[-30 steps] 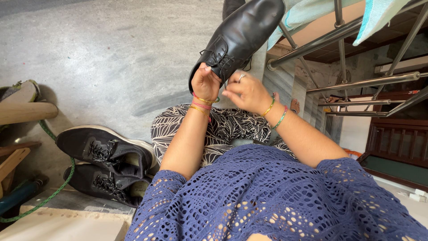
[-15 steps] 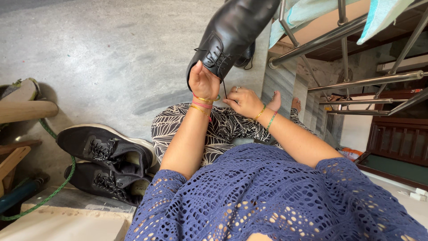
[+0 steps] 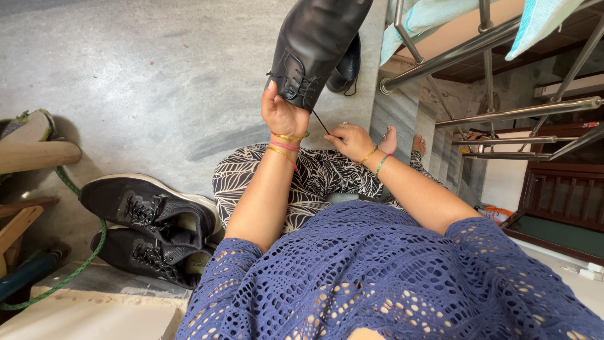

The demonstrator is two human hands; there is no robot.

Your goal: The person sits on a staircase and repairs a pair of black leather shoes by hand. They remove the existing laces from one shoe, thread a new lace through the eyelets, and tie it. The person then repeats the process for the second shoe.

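A black leather lace-up shoe [image 3: 318,38] is held up in front of me by my left hand [image 3: 281,113], which grips it from below at the laced part. My right hand [image 3: 351,140] sits lower and to the right, its fingers pinched on a thin black shoelace [image 3: 319,122] that runs taut up to the shoe. A second black shoe [image 3: 347,66] shows just behind the first. Both wrists wear coloured bangles and threads. My lap in patterned black-and-white trousers [image 3: 314,179] is below the hands.
A pair of black laced sneakers [image 3: 148,217] lies on the floor at my left. A green hose [image 3: 75,271] and wooden pieces [image 3: 34,154] are further left. Steel stair railings [image 3: 497,60] and descending steps [image 3: 409,119] are on the right; grey concrete floor [image 3: 138,82] lies ahead.
The shoe has been raised higher by my left hand. My right hand has come off the shoe and moved down and right, drawing the lace out.
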